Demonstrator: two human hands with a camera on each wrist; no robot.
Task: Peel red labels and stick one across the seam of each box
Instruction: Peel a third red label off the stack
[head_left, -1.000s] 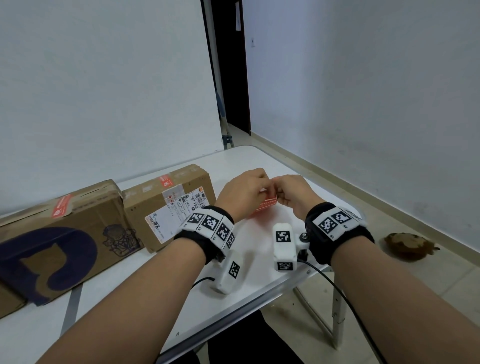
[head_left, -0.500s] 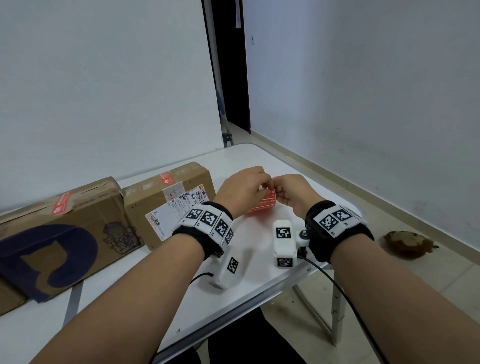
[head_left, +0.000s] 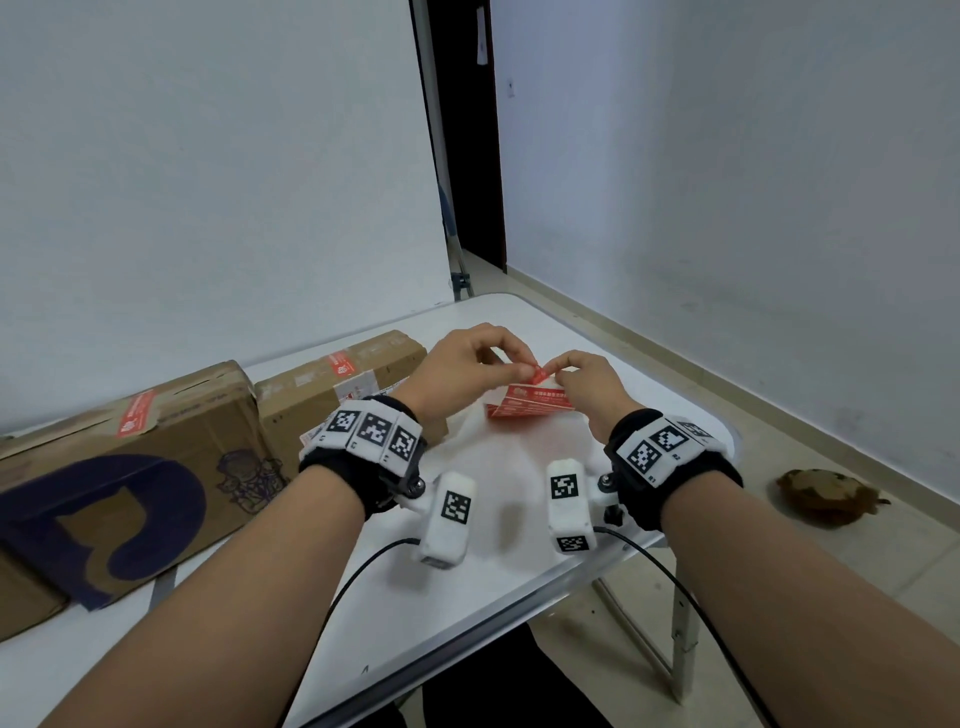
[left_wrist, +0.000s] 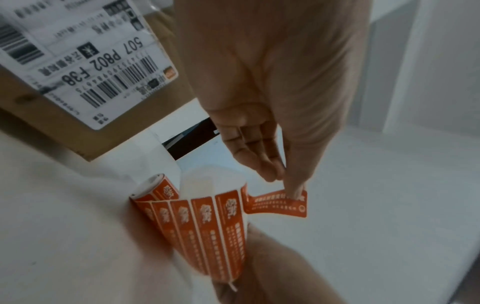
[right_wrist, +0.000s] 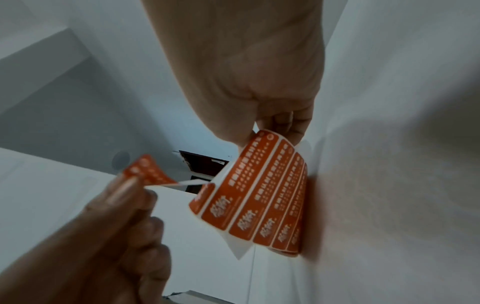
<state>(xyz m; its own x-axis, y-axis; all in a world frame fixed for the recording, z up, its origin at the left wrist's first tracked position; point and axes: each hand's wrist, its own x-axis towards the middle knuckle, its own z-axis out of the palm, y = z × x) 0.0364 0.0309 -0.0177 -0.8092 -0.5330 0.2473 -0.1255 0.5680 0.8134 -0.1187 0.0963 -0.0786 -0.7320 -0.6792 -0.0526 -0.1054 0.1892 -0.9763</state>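
Both hands meet above the white table (head_left: 498, 577). My right hand (head_left: 560, 365) pinches the top edge of a curled strip of red labels (head_left: 524, 410), seen close in the right wrist view (right_wrist: 262, 197). My left hand (head_left: 523, 368) pinches one red label (left_wrist: 279, 203) by its end; the label is partly lifted off the strip (left_wrist: 207, 222). Left of the hands stand two cardboard boxes: a small one (head_left: 311, 410) and a large one with a blue print (head_left: 130, 493). Each has a red label on its top edge.
The small box carries a white shipping label (left_wrist: 85, 57) on its front. The table's near edge and right corner lie close to my wrists. A brown object (head_left: 826, 496) lies on the floor at right. A dark doorway (head_left: 467, 130) is behind the table.
Both hands have risen a little and drawn apart. The left hand has pulled a label's end away from the strip, which now hangs lower from the right hand.
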